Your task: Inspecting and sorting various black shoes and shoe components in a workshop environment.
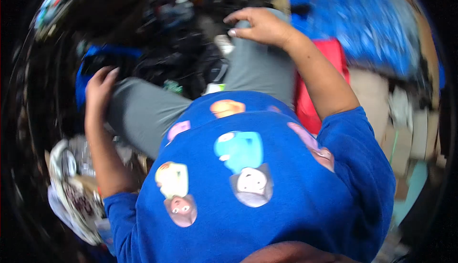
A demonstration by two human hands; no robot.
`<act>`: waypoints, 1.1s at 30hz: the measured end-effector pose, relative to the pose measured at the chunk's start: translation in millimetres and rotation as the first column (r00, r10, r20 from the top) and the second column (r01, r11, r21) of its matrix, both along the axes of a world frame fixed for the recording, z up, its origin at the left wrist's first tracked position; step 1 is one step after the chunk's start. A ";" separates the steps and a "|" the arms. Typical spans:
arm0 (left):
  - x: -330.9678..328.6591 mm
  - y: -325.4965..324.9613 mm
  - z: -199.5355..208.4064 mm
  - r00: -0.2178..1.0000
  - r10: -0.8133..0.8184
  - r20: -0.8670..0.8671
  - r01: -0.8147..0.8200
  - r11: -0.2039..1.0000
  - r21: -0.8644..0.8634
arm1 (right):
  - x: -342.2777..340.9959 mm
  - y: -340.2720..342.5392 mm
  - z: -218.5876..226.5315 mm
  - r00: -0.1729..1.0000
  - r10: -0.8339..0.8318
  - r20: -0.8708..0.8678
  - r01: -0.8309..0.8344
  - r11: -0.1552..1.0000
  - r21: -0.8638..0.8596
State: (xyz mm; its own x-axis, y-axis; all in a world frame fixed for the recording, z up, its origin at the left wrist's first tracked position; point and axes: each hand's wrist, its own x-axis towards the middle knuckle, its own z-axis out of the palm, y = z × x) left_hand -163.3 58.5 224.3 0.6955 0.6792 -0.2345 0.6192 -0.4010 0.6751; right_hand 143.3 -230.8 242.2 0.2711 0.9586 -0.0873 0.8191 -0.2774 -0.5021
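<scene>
My right hand (263, 26) is over my right knee, its fingers curved, the thumb held apart from them, and nothing shows between them. Beside my left knee is my left hand (99, 90), slightly blurred, with loosely bent fingers and nothing visible in it. Grey trousers (148, 113) cover my spread legs. Just past the left hand is a blue object with a raised edge (107, 51). Black plastic bags (176, 60) lie crumpled between and beyond my knees.
A bundle of blue plastic (365, 27) is at the far right, near a red object (329, 60) beside my right thigh. Cardboard (369, 101) lies farther right. A whitish bag of mixed items (71, 191) stands at my left. Blurred bottles (183, 5) are at the back.
</scene>
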 end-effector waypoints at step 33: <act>245.9 -367.2 56.7 -0.385 -0.901 -0.202 0.722 -0.430 0.542 | -43.9 -456.6 -84.7 0.268 -0.956 0.121 0.617 0.073 -0.784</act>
State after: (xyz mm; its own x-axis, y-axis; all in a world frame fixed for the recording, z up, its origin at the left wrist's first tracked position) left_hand 82.6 -308.6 280.9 0.3578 -0.9331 0.0365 -0.9160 -0.3431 0.2081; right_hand 99.4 -687.3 157.5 0.5989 -0.2137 -0.7718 -0.3236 -0.9461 0.0108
